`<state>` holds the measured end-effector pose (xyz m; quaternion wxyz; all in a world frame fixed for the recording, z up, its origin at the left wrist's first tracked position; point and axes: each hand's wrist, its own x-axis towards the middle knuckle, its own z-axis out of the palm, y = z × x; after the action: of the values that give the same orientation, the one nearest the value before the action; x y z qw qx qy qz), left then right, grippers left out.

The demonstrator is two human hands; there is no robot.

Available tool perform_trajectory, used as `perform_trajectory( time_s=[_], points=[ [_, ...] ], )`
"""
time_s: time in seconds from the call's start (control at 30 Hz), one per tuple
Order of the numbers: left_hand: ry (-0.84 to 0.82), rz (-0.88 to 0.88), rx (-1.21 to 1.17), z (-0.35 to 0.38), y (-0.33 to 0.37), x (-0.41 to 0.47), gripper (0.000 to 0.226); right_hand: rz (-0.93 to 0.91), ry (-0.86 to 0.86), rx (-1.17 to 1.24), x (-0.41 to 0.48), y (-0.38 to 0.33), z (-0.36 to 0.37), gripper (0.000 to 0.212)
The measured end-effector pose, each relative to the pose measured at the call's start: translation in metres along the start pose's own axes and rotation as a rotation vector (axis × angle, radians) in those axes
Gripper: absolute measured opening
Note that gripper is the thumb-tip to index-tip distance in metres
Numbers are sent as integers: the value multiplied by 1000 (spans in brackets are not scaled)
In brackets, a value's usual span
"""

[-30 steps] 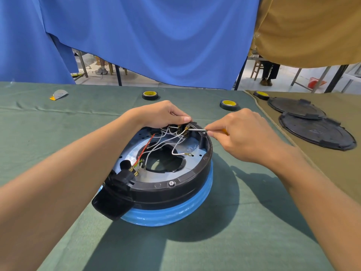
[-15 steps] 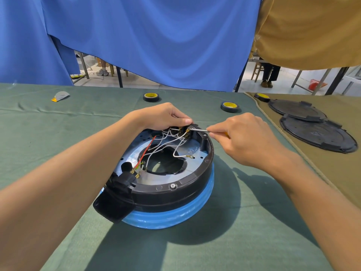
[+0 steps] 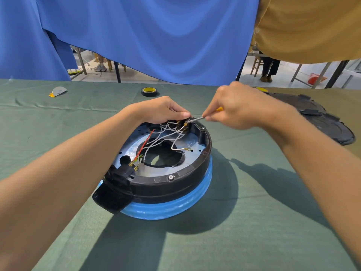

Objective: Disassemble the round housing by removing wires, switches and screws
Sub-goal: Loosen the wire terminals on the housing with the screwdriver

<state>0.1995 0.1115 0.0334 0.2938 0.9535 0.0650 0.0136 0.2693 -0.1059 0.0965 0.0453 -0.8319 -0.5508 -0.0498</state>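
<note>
A round housing (image 3: 187,173), with a black rim above a blue band, sits open side up in the middle of a table under a green cloth (image 3: 254,222). Taking the housing as a clock face with 12 o'clock farthest from the person, the left hand (image 3: 162,112) reaches in from the lower left. Its fingers curl over the rim at 12 o'clock and grip a switch block (image 3: 180,124) with brass terminals. The right hand (image 3: 240,110) comes in from 2 o'clock and pinches a slim screwdriver (image 3: 195,119) between thumb and fingertips; the metal tip touches the terminals at 1 o'clock. White wires (image 3: 166,136) and a red wire (image 3: 145,142) run from the block across a silvery inner plate (image 3: 129,147) toward a black plug socket (image 3: 115,190) that juts out at 8 o'clock. One white wire ends loose in a ring terminal (image 3: 189,149) at 3 o'clock. A screw (image 3: 171,178) sits in the rim at 6 o'clock. Beyond the housing lies a roll of black tape (image 3: 149,91), and two black round lids (image 3: 322,122) lie to the right. A blue curtain (image 3: 156,36) hangs behind.
</note>
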Motion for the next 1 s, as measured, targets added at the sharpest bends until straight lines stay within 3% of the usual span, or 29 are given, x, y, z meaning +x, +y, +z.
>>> perform_trajectory(
  time_s=[0.1,0.3,0.4,0.53,0.63,0.7,0.87,1.0],
  points=[
    [3,0,-27,0,-2,1,27,-18,-131,163,21,17,-7,13],
    [-15,-9,13,-1,3,-2,31,146,-391,607,34,42,-3,10],
    [-18,-11,15,-2,4,-3,32,125,-355,560,34,40,-4,9],
    [7,7,-7,0,1,-1,30,-42,-127,119,25,24,-5,12],
    [15,20,-2,0,0,0,31,-95,-4,-13,15,14,3,15],
    [7,16,9,0,-1,1,31,-99,-4,35,14,18,6,14],
    [-10,0,9,-1,2,-1,30,-53,-189,464,27,42,6,10],
    [-7,-12,0,-1,3,-2,29,-7,-361,506,47,47,-1,9]
  ],
)
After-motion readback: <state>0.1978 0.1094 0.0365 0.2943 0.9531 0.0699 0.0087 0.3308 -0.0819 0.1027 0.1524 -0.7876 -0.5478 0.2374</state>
